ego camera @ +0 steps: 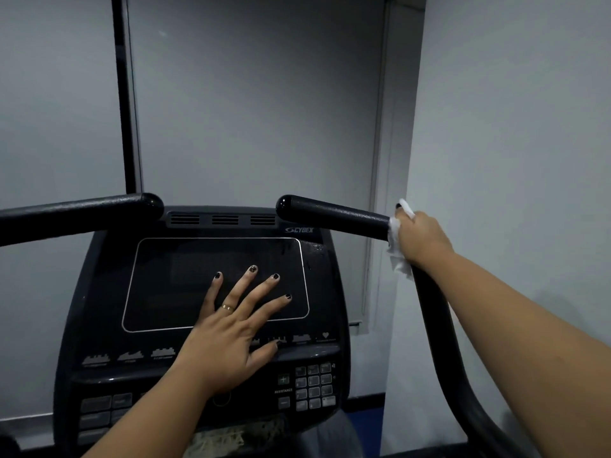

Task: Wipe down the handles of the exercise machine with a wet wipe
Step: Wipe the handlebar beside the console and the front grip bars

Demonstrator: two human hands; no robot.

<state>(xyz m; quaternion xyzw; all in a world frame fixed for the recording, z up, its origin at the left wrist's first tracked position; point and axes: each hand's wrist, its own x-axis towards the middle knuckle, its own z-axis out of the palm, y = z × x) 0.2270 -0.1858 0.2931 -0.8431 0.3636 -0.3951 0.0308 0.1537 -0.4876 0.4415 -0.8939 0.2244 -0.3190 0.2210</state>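
Gripping the wet wipe [397,259] round the three o'clock handle [334,214], the right hand [421,238] looks mid-job, while the left hand [228,332] rests open on the console [99,292], the nine o'clock handle [76,213] likely unwiped.

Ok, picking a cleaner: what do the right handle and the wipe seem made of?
The right handle looks like black rubber or foam, matte and pebbled, glossy at the tip; the wipe, thin white cloth or paper, crumpled in the right hand.
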